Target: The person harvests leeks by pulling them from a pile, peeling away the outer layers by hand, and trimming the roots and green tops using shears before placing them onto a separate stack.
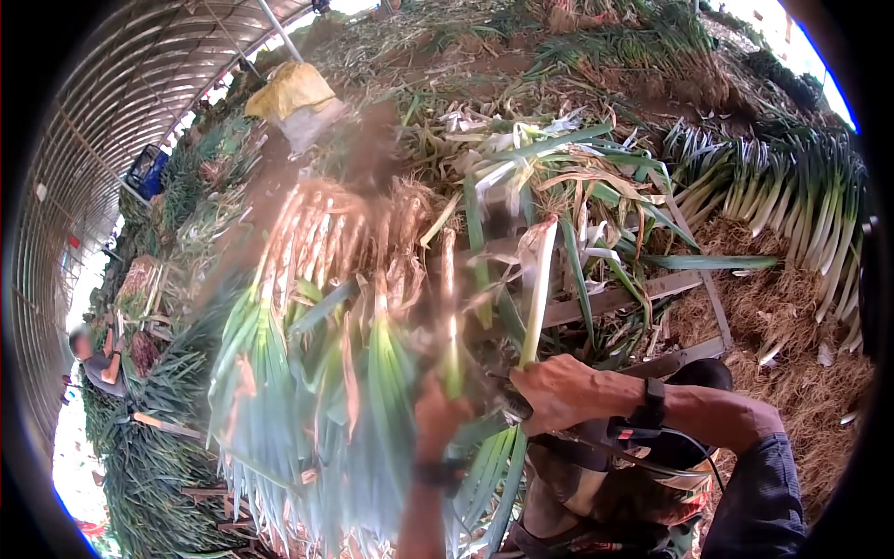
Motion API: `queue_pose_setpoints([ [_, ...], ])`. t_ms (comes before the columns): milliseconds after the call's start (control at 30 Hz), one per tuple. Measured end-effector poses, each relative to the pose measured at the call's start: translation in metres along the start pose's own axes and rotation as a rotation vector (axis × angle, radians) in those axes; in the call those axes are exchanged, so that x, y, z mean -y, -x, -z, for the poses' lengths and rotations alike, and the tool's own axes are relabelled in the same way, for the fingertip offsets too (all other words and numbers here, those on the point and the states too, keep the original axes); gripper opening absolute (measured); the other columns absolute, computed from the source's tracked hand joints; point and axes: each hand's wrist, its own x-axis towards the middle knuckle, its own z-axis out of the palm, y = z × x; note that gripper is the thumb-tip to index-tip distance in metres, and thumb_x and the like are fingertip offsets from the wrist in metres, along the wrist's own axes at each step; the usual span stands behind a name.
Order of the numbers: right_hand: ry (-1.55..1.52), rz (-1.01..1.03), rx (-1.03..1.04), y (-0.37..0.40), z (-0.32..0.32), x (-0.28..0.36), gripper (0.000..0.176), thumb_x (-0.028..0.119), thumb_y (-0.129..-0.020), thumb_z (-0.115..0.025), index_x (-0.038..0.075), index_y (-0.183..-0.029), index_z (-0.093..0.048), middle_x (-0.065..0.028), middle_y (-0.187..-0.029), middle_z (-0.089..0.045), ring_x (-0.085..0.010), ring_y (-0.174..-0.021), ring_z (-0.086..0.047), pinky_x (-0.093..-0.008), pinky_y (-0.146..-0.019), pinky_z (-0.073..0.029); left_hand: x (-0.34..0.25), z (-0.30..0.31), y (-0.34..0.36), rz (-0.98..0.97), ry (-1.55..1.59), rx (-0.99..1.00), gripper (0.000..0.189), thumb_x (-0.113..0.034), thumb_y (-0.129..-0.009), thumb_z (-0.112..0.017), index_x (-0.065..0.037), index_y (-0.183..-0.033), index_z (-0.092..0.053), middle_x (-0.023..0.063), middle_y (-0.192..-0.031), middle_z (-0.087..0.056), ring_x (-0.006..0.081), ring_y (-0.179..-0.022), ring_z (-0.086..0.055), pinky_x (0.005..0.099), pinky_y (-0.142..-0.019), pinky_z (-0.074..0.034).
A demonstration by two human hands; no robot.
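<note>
Fingers [529,380] of my right hand [563,391] are curled tight round a single onion stalk [538,289], with the knuckles turned to the left. The stalk stands nearly upright out of the fist, pale end topmost, and its green leaves hang below the hand. My right forearm comes in from the lower right, almost level. Its dark sleeve [764,494] ends short of the wrist, where a black wrist strap [655,402] sits with a thin cable [680,438] running from it.

My left hand [438,419] rises from the bottom edge of the view on a vertical forearm, with a dark band [438,475] at the wrist. It is smeared with blur and pressed against the bundle of green onions [317,354], so I cannot tell how its fingers are set. The bundle hangs roots up and leaves down, just beside the single stalk on its left.

Behind both hands a wooden frame [615,300] carries a heap of trimmed leaves [540,168] across its slats, and the stalk crosses in front of the frame's near rail. Past the frame's right end a row of cleaned onions [792,196] lies on straw [745,307]. A yellow sack [289,91] sits beyond the frame's far left corner. Another person [91,359] crouches at the far left among more onions.
</note>
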Motion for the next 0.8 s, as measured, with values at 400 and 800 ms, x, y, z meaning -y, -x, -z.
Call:
queue_pose_setpoints([
  [400, 0.005, -0.072, -0.177, -0.065, 0.018, -0.036, 0.044, 0.022, -0.068, -0.072, -0.008, -0.097, -0.06, -0.0191, -0.071, -0.065, -0.0354, -0.063, -0.067, -0.0481, -0.058, -0.055, 0.007, 0.001, -0.002, 0.008, 0.093, 0.028, 0.068, -0.02, -0.075, -0.084, -0.004, -0.13, -0.046, 0.0202, -0.113, -0.072, 0.0313, -0.107, -0.07, 0.0395, -0.091, -0.054],
  [800, 0.123, -0.157, -0.226, -0.127, 0.026, -0.073, 0.049, 0.021, -0.068, -0.071, 0.001, -0.112, -0.06, -0.0109, -0.066, -0.062, -0.0268, -0.058, -0.064, -0.0425, -0.049, -0.049, 0.023, -0.002, -0.018, -0.023, 0.132, 0.102, 0.075, -0.017, -0.079, -0.082, -0.003, -0.142, -0.042, 0.0188, -0.118, -0.07, 0.0224, -0.105, -0.069, 0.0355, -0.088, -0.054],
])
